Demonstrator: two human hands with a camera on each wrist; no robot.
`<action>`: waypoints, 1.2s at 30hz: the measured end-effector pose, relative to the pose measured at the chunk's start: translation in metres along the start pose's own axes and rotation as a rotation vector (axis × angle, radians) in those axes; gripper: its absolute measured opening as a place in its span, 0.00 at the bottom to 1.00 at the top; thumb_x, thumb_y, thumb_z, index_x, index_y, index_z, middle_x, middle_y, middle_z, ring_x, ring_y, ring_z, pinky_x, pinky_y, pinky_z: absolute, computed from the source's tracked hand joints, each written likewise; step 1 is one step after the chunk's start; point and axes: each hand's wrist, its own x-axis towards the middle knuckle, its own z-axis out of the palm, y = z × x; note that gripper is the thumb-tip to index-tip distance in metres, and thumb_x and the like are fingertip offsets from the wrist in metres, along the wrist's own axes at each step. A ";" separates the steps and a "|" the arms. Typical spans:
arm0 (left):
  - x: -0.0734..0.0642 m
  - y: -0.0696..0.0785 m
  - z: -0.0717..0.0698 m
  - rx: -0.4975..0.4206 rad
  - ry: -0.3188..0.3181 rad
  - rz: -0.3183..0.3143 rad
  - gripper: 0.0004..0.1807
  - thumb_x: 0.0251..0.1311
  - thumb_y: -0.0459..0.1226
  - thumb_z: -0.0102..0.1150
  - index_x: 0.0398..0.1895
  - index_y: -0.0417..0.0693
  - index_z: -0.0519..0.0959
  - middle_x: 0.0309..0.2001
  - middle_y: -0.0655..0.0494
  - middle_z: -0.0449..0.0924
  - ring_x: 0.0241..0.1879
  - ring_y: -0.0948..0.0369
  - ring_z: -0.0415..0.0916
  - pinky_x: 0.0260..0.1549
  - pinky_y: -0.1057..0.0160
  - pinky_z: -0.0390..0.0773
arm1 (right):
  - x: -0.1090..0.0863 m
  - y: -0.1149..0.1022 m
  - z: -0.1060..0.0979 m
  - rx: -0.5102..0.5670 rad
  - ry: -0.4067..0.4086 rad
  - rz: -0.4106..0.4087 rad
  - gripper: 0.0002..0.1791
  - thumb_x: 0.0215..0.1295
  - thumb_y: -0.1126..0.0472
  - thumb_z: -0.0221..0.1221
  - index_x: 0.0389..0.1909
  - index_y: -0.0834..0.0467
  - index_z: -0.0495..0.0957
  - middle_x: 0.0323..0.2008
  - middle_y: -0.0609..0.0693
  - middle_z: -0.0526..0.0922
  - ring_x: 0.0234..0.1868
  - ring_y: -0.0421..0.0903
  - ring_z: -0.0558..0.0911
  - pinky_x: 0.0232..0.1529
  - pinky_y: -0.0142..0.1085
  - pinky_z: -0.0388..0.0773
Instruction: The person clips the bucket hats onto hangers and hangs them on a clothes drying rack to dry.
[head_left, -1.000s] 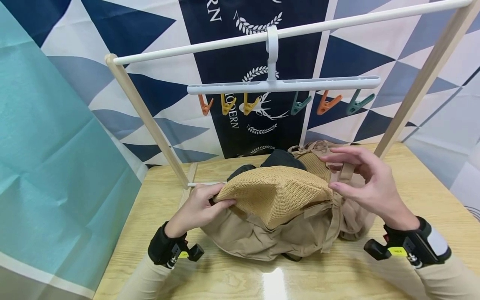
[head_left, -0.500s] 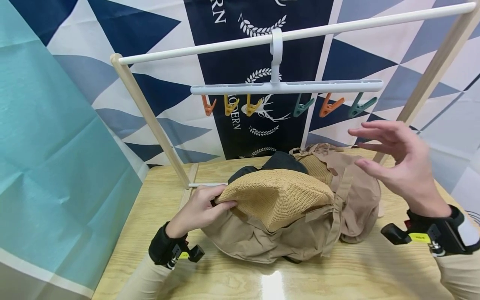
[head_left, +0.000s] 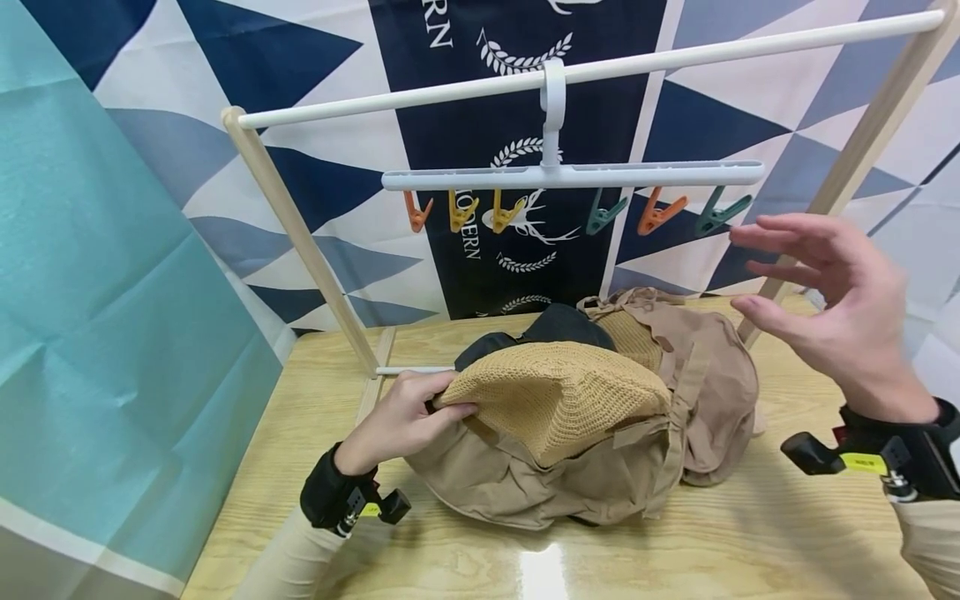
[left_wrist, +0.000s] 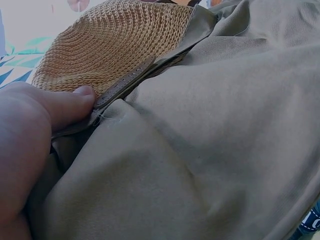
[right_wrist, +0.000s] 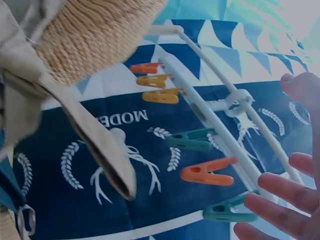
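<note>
A sun hat with a straw-coloured woven crown [head_left: 558, 392] and a khaki cloth brim [head_left: 510, 492] lies across the middle of the wooden table. My left hand [head_left: 405, 421] pinches the hat at its left side, where crown and brim meet. In the left wrist view the left thumb [left_wrist: 75, 107] lies against the weave beside a stitched band [left_wrist: 122, 82]. A cloth tie [head_left: 678, 408] hangs at the hat's right side. My right hand [head_left: 840, 304] is raised in the air at the right, fingers apart and loosely bent, holding nothing.
Behind the hat lie a black cloth item [head_left: 566, 325] and a brown hat [head_left: 705, 375] with a woven part. Above stands a rack with a white bar [head_left: 465, 87], from which a white hanger [head_left: 480, 177] with several coloured clips [head_left: 656, 212] hangs.
My right hand has come away from the hat's tie and moved right and up, fingers spread. The left hand keeps its pinch on the hat, which has barely moved.
</note>
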 end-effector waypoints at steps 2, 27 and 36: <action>0.000 0.000 0.000 -0.003 0.000 0.000 0.08 0.68 0.26 0.74 0.48 0.39 0.89 0.44 0.46 0.95 0.40 0.71 0.83 0.40 0.65 0.84 | 0.003 -0.002 -0.004 -0.075 0.009 0.004 0.39 0.55 0.86 0.69 0.72 0.74 0.77 0.65 0.49 0.92 0.65 0.38 0.90 0.60 0.20 0.84; 0.001 0.000 0.002 -0.020 -0.012 0.024 0.07 0.67 0.25 0.74 0.46 0.39 0.88 0.38 0.49 0.92 0.36 0.73 0.76 0.36 0.68 0.79 | 0.055 0.010 -0.027 -0.289 0.087 0.092 0.42 0.57 0.77 0.76 0.75 0.55 0.81 0.72 0.42 0.86 0.68 0.30 0.86 0.58 0.16 0.81; 0.001 0.001 0.000 -0.013 -0.013 0.003 0.06 0.67 0.26 0.75 0.44 0.39 0.88 0.36 0.50 0.91 0.34 0.74 0.74 0.34 0.69 0.78 | 0.065 0.018 -0.022 -0.257 0.008 0.188 0.43 0.62 0.78 0.75 0.79 0.54 0.78 0.72 0.37 0.82 0.71 0.29 0.85 0.58 0.15 0.81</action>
